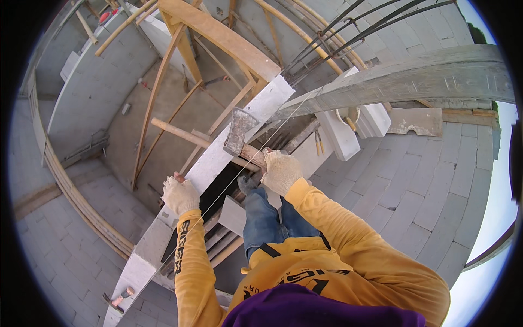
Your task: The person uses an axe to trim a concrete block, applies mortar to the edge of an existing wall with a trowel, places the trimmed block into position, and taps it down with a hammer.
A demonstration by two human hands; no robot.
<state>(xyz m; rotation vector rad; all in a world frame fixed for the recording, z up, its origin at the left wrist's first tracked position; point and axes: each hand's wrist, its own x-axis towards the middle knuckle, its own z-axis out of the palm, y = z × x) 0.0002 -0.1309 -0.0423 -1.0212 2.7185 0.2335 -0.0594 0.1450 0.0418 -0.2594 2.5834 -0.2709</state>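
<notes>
Gripping a hatchet [241, 131] over the white block [210, 170], the right hand [281, 172] works opposite the left [181, 195], at the block's near left end, grip unclear. The block already lies along the string [234, 181]; whether it's fixed, I can't tell.

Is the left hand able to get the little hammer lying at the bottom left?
Probably yes, maybe with a lean: the hammer lies uncovered on the same white block row the left hand is at. But the string crosses over that yellow sleeve, so it might snag.
</notes>
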